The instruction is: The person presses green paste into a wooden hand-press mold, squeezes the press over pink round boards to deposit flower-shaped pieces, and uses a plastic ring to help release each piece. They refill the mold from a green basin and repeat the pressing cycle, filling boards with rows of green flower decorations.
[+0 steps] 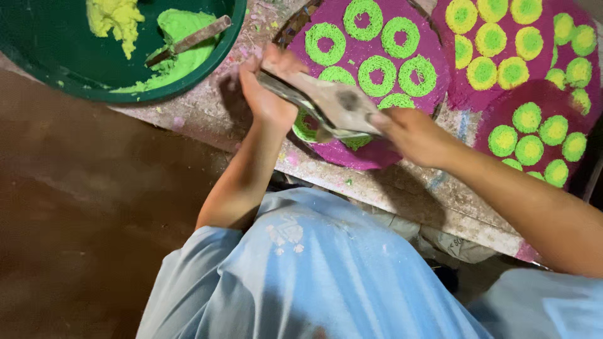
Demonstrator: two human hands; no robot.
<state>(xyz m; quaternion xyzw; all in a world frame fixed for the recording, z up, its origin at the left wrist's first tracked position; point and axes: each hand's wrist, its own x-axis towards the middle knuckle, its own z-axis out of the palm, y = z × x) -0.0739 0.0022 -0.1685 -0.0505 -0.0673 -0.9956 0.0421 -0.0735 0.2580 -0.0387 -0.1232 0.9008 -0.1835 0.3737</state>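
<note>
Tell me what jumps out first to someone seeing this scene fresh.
The magenta discs dotted with bright green rings and yellow-green spots fill the bench's upper right. At centre, the left hand and right hand grip a worn metal tool over the nearest disc. At upper left, a dark green basin holds yellow and green paste.

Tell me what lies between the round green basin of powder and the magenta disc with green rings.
In the head view, between the green basin and the magenta disc lies the powder-stained worktop, crossed by the left hand.
</note>
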